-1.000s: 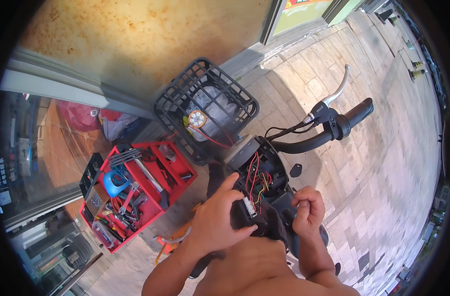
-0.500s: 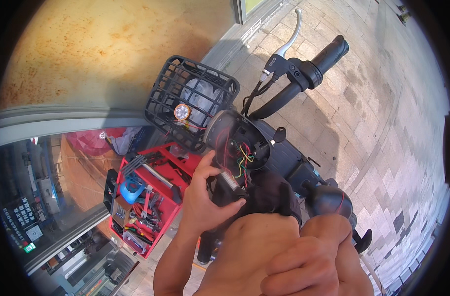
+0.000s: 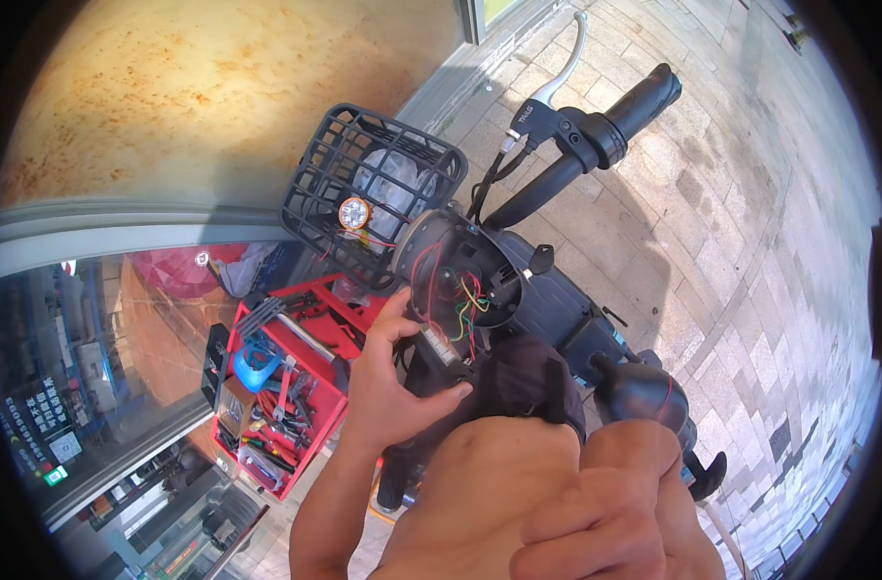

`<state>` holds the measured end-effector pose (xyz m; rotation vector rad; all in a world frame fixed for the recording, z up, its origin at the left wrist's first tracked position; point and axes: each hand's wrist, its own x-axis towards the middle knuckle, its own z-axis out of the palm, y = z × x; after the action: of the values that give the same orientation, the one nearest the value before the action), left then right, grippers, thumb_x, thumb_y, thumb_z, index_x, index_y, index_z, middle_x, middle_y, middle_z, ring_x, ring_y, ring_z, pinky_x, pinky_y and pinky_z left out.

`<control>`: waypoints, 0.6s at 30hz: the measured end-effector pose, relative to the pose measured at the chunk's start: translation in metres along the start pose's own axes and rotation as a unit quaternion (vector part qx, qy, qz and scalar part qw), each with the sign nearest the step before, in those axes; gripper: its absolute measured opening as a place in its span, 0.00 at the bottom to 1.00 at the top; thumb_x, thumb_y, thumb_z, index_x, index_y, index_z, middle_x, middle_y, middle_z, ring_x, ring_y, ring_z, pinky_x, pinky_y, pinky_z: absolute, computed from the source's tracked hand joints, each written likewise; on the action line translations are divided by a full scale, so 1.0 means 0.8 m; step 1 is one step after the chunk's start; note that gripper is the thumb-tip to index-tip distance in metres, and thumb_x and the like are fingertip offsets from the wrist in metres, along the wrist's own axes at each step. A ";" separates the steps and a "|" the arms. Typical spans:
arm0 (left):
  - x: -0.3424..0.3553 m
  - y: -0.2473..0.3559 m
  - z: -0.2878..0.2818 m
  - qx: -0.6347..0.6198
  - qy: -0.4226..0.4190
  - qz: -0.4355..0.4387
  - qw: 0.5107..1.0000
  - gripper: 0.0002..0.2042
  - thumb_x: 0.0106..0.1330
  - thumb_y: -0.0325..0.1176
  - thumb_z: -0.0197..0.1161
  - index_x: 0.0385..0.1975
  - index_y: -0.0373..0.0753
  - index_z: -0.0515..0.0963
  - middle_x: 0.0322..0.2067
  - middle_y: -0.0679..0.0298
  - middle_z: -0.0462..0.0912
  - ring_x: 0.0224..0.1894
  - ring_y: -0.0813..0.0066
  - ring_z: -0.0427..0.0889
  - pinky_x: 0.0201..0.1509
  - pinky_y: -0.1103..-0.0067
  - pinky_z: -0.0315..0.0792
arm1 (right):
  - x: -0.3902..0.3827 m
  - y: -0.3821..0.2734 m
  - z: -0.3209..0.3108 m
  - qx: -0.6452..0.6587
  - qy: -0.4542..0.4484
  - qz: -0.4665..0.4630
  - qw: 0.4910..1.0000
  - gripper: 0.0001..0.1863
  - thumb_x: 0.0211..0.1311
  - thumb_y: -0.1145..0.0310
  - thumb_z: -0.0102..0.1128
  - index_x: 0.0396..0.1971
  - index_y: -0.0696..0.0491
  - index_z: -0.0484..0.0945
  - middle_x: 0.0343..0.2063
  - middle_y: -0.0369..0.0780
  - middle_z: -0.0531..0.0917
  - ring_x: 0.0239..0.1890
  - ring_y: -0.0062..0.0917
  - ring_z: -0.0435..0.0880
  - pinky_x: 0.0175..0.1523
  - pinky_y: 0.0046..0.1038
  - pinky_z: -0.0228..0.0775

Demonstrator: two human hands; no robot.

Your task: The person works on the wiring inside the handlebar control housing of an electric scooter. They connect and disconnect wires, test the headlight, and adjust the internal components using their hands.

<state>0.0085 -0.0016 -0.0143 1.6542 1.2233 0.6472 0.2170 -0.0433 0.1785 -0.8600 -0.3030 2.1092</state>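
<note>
My left hand (image 3: 388, 372) grips a small dark box with a pale label (image 3: 443, 350) between thumb and fingers, just below the opened headlight housing (image 3: 460, 271) of an electric scooter. Red, yellow and green wires (image 3: 472, 302) hang loose from that housing. Close in front of my torso, my right hand (image 3: 605, 498) is closed with its fingers curled. What it holds, if anything, is hidden; a thin red line (image 3: 670, 387) shows just above it, across a dark rounded part (image 3: 639, 394).
A black basket (image 3: 330, 188) holds a round lamp with an orange rim (image 3: 355, 214) and clear plastic. On the left stands a red toolbox (image 3: 296, 469) full of tools, beside a glass door. The handlebar grip (image 3: 644, 101) and brake lever (image 3: 568, 68) stick out over the paving.
The view has shifted slightly, so the scooter and toolbox sit a little further left and up. My left hand still grips the box, and my right hand stays closed.
</note>
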 end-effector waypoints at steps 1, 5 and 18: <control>0.000 0.000 0.000 -0.003 0.012 0.005 1.000 0.37 0.40 0.32 0.82 0.50 0.36 0.64 0.66 0.40 0.61 0.64 0.54 0.72 0.64 0.67 0.68 | 0.000 -0.001 -0.006 0.085 -0.031 0.011 0.996 0.15 0.57 0.59 0.48 0.36 0.56 0.69 0.34 0.37 0.71 0.39 0.23 0.74 0.42 0.21 0.68; -0.010 -0.001 -0.002 -0.020 0.034 0.000 0.999 0.37 0.40 0.32 0.82 0.50 0.35 0.65 0.65 0.38 0.62 0.65 0.55 0.71 0.64 0.68 0.69 | 0.005 -0.007 -0.024 -0.361 -0.173 -0.024 0.916 0.19 0.64 0.52 0.45 0.39 0.54 0.69 0.35 0.35 0.71 0.41 0.24 0.74 0.43 0.21 0.69; -0.006 0.001 -0.003 -0.041 0.008 -0.001 0.999 0.39 0.41 0.32 0.82 0.51 0.36 0.62 0.66 0.42 0.62 0.65 0.57 0.70 0.65 0.67 0.67 | 0.157 0.094 -0.209 -0.594 0.150 -0.366 0.700 0.17 0.48 0.80 0.66 0.41 0.52 0.81 0.28 0.40 0.78 0.26 0.34 0.79 0.29 0.31 0.72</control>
<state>0.0053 -0.0050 -0.0119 1.5823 1.1936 0.7016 0.2298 -0.0077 -0.0400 -1.4209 -1.6265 0.7917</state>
